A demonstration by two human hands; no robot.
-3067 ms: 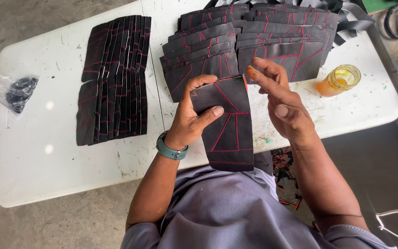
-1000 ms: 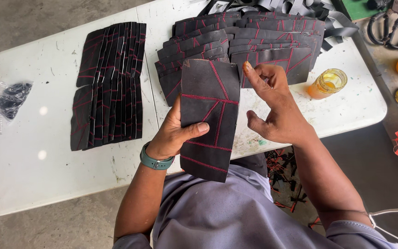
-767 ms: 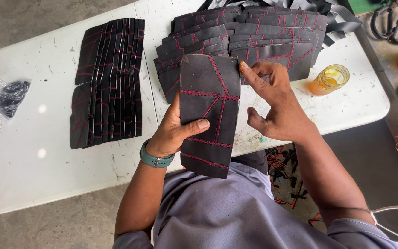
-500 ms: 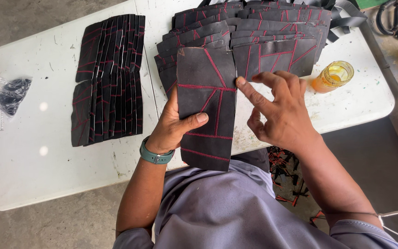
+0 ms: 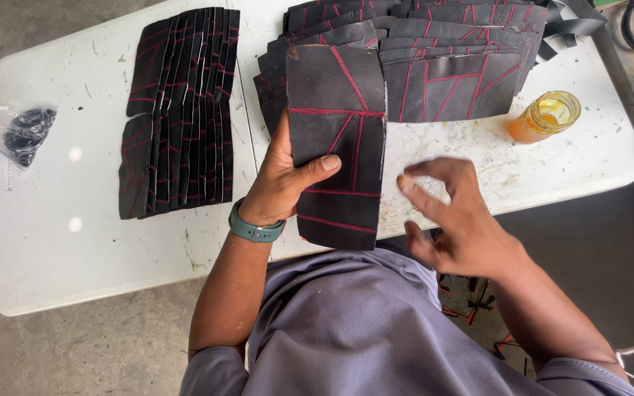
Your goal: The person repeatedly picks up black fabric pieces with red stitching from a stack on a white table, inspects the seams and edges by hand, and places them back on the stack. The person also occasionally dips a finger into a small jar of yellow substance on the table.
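Right now my left hand [image 5: 282,180] grips a black stitched panel [image 5: 337,139] above the near edge of the white table [image 5: 75,249], thumb pressed across its red seams. My right hand [image 5: 458,220] hovers just beside it, fingers loosely spread, holding nothing as far as the blur lets me tell. Behind the panel lie 2 stacks: a fanned pile [image 5: 449,66] partly hidden by it, another stack [image 5: 177,117] to my left. A yellow jar [image 5: 544,117] stands right, a plastic bag [image 5: 5,125] far left.
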